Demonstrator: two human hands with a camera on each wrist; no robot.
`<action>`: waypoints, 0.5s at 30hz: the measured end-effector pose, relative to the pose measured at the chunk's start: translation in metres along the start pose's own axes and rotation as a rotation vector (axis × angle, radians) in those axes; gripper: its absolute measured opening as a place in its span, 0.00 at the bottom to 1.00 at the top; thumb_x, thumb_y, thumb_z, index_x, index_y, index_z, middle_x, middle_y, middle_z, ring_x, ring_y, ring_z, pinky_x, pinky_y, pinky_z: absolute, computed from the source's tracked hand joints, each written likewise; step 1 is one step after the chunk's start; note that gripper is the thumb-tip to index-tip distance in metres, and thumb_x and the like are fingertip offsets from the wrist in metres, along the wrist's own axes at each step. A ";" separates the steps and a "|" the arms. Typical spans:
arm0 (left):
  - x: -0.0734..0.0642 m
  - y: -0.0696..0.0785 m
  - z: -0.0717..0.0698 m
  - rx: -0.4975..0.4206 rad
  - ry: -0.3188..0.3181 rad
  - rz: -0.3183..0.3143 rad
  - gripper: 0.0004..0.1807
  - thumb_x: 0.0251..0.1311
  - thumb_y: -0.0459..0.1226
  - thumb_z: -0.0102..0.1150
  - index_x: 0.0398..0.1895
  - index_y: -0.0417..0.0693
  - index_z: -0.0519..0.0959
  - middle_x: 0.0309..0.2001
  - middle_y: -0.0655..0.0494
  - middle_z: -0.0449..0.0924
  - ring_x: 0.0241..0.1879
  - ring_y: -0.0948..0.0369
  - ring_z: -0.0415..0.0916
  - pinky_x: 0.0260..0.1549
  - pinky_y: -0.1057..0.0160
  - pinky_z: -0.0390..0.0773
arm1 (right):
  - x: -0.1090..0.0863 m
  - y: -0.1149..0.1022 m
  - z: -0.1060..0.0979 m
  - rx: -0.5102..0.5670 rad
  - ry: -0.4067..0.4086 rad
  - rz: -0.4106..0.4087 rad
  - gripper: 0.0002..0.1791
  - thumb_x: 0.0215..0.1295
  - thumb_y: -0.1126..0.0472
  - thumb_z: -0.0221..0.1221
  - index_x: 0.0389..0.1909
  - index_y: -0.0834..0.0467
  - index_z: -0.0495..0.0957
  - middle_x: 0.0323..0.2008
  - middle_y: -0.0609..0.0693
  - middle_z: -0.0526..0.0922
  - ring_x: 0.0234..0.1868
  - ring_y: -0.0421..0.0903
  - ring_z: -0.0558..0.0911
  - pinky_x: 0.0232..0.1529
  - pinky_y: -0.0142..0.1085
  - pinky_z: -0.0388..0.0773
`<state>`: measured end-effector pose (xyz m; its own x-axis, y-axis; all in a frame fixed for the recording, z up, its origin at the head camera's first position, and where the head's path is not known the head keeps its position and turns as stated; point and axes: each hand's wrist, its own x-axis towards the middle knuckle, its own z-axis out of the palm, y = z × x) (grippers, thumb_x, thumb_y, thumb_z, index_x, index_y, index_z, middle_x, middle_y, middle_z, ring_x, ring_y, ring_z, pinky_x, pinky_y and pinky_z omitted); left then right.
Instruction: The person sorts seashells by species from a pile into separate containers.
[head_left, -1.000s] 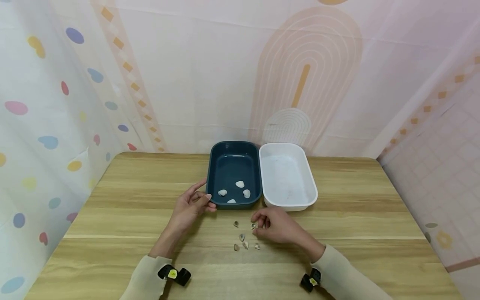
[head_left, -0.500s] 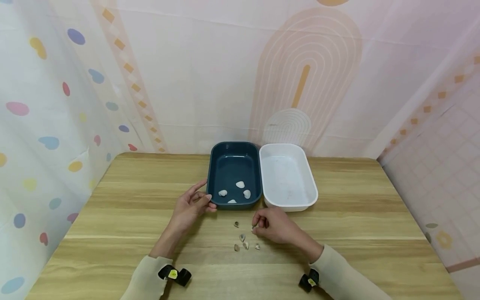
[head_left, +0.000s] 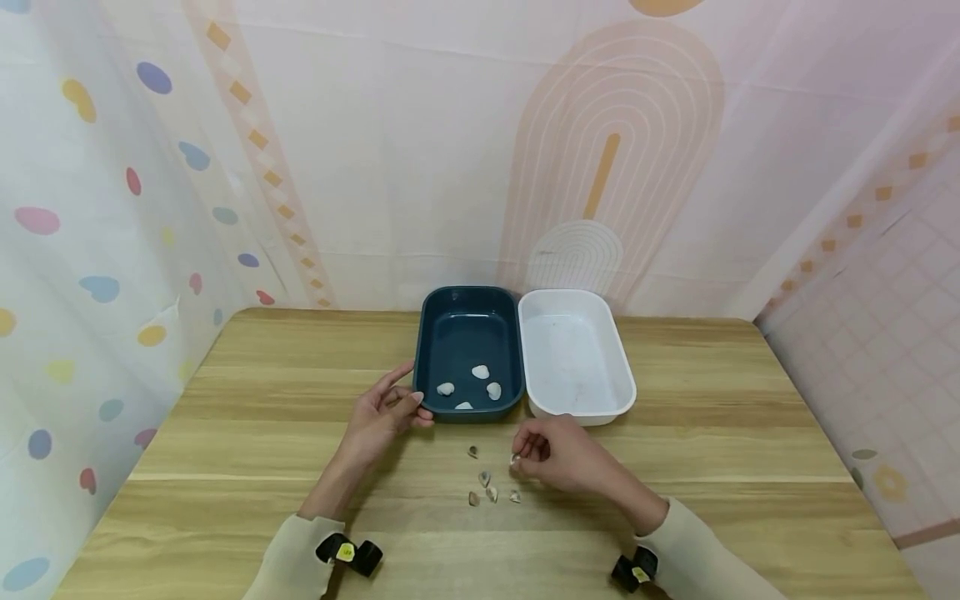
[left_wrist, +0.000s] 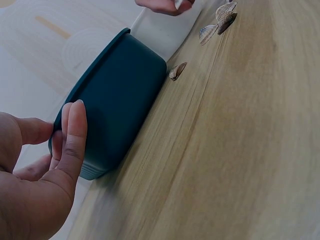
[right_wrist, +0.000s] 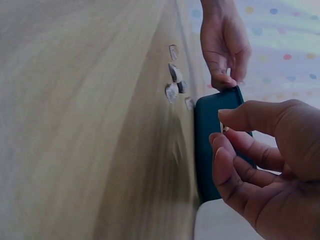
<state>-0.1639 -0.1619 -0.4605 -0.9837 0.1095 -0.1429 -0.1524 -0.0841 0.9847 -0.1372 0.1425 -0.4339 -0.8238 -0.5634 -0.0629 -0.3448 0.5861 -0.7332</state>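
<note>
My left hand (head_left: 381,414) grips the near left corner of a dark teal tray (head_left: 468,337), thumb and fingers at its rim, as the left wrist view shows. Several white shells (head_left: 480,372) lie in the near part of that tray. Just in front of the white tray (head_left: 579,358), my right hand (head_left: 566,457) pinches a small seashell (right_wrist: 225,128) between thumb and fingertips, above the table. The fingers cover most of this shell. Several ribbed, brownish-grey seashells (head_left: 484,478) lie loose on the table between the hands; one shell (left_wrist: 177,71) is close to the teal tray's front wall.
Both trays stand side by side at the back of the wooden table (head_left: 285,400). A patterned curtain (head_left: 390,167) hangs directly behind its far edge and along the sides. A black strap with a small camera sits on each wrist (head_left: 348,553).
My right hand has picked up the shell that lay at its fingertips and shifted slightly to the right with it. The left hand keeps its hold on the teal tray.
</note>
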 end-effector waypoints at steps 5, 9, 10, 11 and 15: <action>-0.001 0.000 -0.001 0.004 0.001 0.000 0.31 0.76 0.30 0.52 0.79 0.54 0.61 0.45 0.39 0.79 0.34 0.59 0.88 0.45 0.61 0.90 | -0.003 -0.002 -0.006 0.000 0.021 -0.044 0.08 0.59 0.68 0.68 0.35 0.51 0.82 0.28 0.39 0.82 0.30 0.35 0.79 0.33 0.28 0.83; -0.001 0.000 -0.001 0.002 -0.001 0.004 0.31 0.76 0.30 0.52 0.79 0.53 0.61 0.44 0.41 0.79 0.34 0.60 0.88 0.45 0.61 0.90 | -0.004 -0.005 -0.012 0.006 0.047 -0.086 0.09 0.59 0.68 0.68 0.34 0.51 0.82 0.28 0.40 0.81 0.30 0.35 0.79 0.33 0.28 0.83; -0.001 0.000 -0.001 0.001 -0.002 0.005 0.31 0.76 0.30 0.52 0.79 0.53 0.61 0.44 0.41 0.79 0.34 0.60 0.88 0.45 0.61 0.90 | -0.004 -0.005 -0.014 0.002 0.052 -0.095 0.09 0.60 0.68 0.68 0.34 0.51 0.82 0.28 0.40 0.81 0.30 0.35 0.78 0.33 0.28 0.83; -0.002 0.001 0.000 0.000 -0.003 0.006 0.31 0.76 0.30 0.52 0.79 0.53 0.61 0.44 0.42 0.79 0.34 0.60 0.88 0.45 0.61 0.90 | -0.005 -0.006 -0.016 -0.001 0.059 -0.103 0.09 0.60 0.68 0.69 0.34 0.51 0.83 0.28 0.39 0.81 0.30 0.36 0.78 0.33 0.28 0.82; -0.002 0.002 0.000 -0.006 -0.006 0.011 0.32 0.76 0.29 0.52 0.79 0.53 0.61 0.44 0.41 0.79 0.34 0.60 0.88 0.45 0.61 0.90 | -0.005 -0.008 -0.023 -0.029 0.084 -0.129 0.08 0.61 0.66 0.69 0.35 0.50 0.83 0.29 0.39 0.81 0.30 0.36 0.78 0.31 0.27 0.82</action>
<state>-0.1621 -0.1621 -0.4584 -0.9847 0.1141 -0.1319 -0.1426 -0.0911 0.9856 -0.1405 0.1541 -0.4116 -0.8062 -0.5850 0.0887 -0.4624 0.5294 -0.7113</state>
